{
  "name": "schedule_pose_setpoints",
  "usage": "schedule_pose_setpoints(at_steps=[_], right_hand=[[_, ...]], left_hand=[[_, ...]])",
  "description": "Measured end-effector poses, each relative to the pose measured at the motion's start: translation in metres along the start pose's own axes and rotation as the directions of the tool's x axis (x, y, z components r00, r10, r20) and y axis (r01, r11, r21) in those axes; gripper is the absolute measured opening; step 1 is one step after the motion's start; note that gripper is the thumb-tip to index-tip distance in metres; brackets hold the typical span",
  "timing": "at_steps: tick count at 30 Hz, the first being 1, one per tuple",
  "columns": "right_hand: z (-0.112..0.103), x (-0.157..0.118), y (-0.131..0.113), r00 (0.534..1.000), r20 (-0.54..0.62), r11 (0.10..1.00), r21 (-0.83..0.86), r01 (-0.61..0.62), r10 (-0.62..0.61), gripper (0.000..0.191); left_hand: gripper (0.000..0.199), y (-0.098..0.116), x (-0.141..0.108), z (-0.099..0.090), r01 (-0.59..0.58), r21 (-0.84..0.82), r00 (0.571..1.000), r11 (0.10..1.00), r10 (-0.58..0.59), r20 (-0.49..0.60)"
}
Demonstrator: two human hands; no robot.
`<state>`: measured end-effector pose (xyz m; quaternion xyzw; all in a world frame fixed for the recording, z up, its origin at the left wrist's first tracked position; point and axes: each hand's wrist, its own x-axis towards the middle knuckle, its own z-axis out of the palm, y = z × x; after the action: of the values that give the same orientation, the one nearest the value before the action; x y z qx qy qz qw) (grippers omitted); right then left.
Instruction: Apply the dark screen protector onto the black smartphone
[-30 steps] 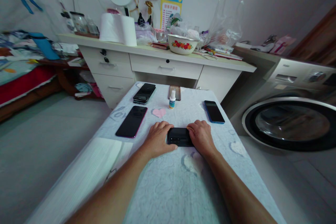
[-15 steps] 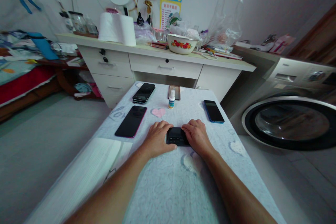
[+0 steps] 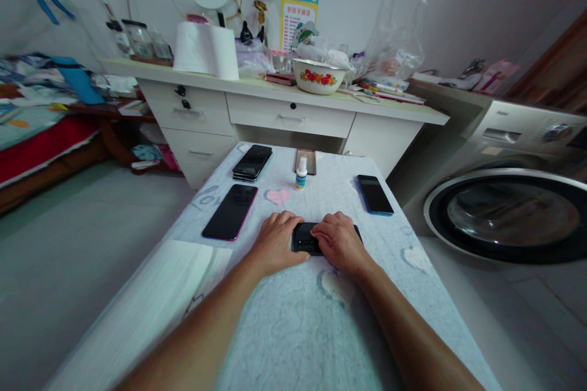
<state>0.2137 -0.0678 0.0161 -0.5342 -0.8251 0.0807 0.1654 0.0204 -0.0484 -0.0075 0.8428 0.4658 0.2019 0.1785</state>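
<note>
Right hand (image 3: 340, 243) has slid leftward across the black phone (image 3: 303, 233).

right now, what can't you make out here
In the head view:
- black phone: much of it, under the right hand
- phone stack: lower faces, hidden by the one on top
- white bottle: label print, too small
- washing machine: right side, cut off by frame edge

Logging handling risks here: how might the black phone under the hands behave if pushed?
The black phone is probably stiff: its outline looks straight-edged. Lying flat, it seems unlikely to roll or tip. It looks smooth, so it might slide, but the left hand around its end should steady it.
</note>
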Motion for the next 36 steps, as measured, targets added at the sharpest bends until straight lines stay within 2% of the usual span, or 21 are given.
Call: schedule_pose_setpoints(at_steps=[7, 17, 36], right_hand=[[0.006, 0.001, 0.001, 0.998, -0.059, 0.999, -0.041, -0.029, 0.027, 0.019], [0.007, 0.003, 0.000, 0.980, -0.151, 0.979, -0.135, -0.150, 0.129, 0.022], [-0.004, 0.000, 0.011, 0.950, -0.127, 0.923, -0.229, -0.309, 0.287, 0.023]], left_hand=[[0.061, 0.001, 0.000, -0.001, -0.005, -0.003, 1.000, 1.000, 0.005, 0.000], [0.061, 0.002, 0.001, -0.002, -0.009, 0.000, 1.000, 1.000, 0.009, 0.005], [0.061, 0.002, -0.001, -0.004, 0.001, -0.002, 1.000, 1.000, -0.001, 0.011]])
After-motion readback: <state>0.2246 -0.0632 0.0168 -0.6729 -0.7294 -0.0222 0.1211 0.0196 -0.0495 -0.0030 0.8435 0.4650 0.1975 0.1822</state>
